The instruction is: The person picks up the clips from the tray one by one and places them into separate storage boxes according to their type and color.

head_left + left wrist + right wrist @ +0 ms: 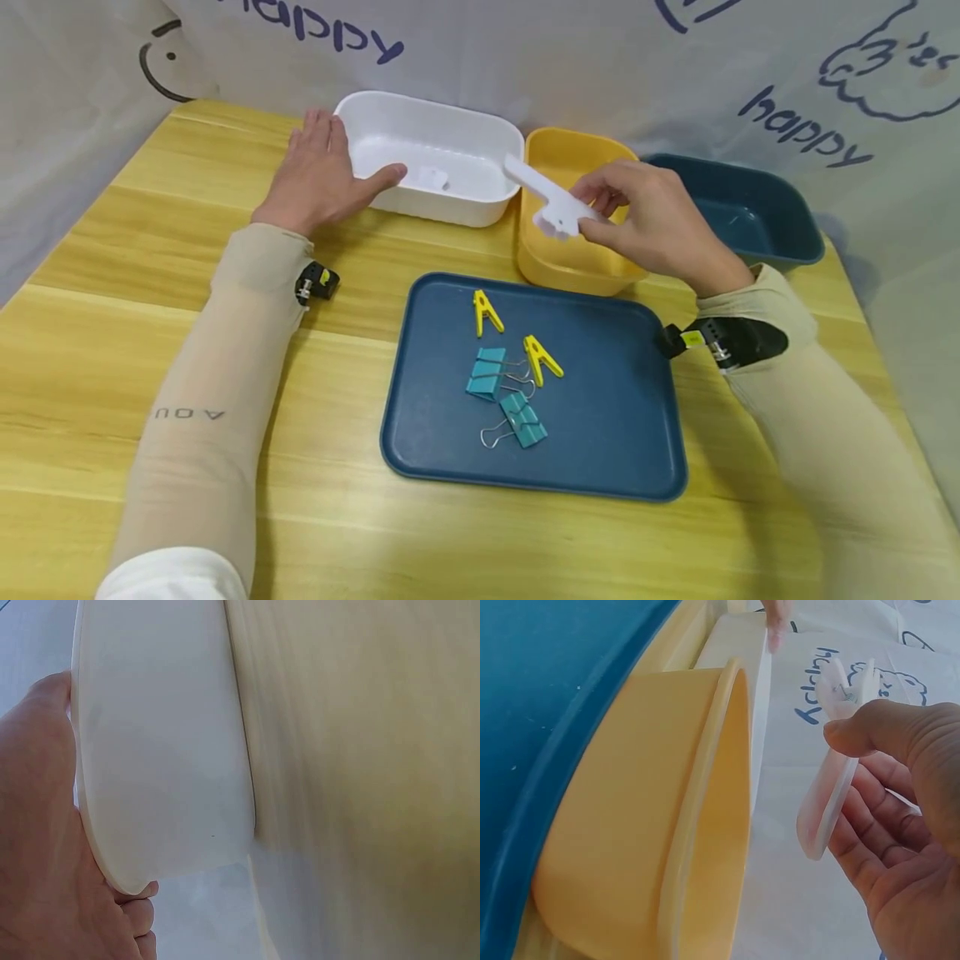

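Hands work apart: the right hand [663, 221] pinches a white clip [557, 200] between thumb and fingers, while the left hand [318, 187] rests spread wide on the white bin [450, 208], thumb over its near rim and fingers at its left end. Seen from the head, the clip overlaps the yellow bin [558, 268], one arm pointing at the white bin's right end; the right wrist view shows it raised clear of the rims.

By the look of it, the step in hand is a mid-air carry during sorting by colour, and the next move calls for shifting the clip leftward over the rim, then loosening the pinch above the white bin, where a small white piece [433, 178] lies.

The clip looks like smooth, faintly translucent plastic, with a long round-ended arm and a notched part. All the bins, including the dark blue bin [787, 208], have rounded corners and a plastic sheen. Nearer, a flat rimmed tray [600, 433] bears two A-shaped yellow pegs [535, 354] and two teal binder clips [487, 371] with looped wire handles. Streaky wood grain covers the tabletop [322, 500]; creased, lettered cloth [480, 58] hangs behind.
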The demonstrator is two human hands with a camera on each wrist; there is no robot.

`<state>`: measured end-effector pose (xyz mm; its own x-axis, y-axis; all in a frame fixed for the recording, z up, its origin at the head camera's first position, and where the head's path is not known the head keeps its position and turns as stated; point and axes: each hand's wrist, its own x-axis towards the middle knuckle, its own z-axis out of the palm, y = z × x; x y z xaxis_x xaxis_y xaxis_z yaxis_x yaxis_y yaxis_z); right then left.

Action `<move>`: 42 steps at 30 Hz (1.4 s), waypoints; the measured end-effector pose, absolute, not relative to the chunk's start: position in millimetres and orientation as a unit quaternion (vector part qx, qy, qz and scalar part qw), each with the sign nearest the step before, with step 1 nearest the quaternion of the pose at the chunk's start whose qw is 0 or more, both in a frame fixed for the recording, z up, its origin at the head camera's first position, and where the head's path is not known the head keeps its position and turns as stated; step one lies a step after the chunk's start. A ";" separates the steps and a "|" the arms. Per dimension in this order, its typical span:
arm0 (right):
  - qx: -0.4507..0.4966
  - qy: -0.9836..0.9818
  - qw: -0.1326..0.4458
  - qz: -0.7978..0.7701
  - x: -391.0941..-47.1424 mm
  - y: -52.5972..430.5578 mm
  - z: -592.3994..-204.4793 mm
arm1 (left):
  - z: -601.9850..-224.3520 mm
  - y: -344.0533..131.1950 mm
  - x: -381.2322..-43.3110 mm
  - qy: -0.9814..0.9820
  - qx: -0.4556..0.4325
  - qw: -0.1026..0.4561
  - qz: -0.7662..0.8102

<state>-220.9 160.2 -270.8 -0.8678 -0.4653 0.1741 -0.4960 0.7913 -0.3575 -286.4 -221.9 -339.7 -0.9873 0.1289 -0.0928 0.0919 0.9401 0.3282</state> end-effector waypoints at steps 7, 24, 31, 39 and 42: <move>0.248 -0.947 0.034 0.203 -231.6 149.6 -270.7 | -340.5 -222.8 -284.8 0.983 0.055 0.056 0.164; 0.230 -0.948 0.027 0.216 -256.2 133.6 -273.0 | -340.2 -222.0 -286.1 0.984 0.057 0.056 0.158; 0.213 -0.952 0.022 0.218 -267.6 125.8 -273.2 | -340.4 -222.1 -286.1 0.983 0.053 0.059 0.164; 0.228 -0.954 0.025 0.192 -278.6 111.9 -269.6 | -340.2 -222.2 -285.3 0.983 0.054 0.056 0.164; 0.241 -0.953 0.026 0.180 -283.5 107.1 -267.0 | -339.8 -222.3 -285.0 0.983 0.054 0.057 0.164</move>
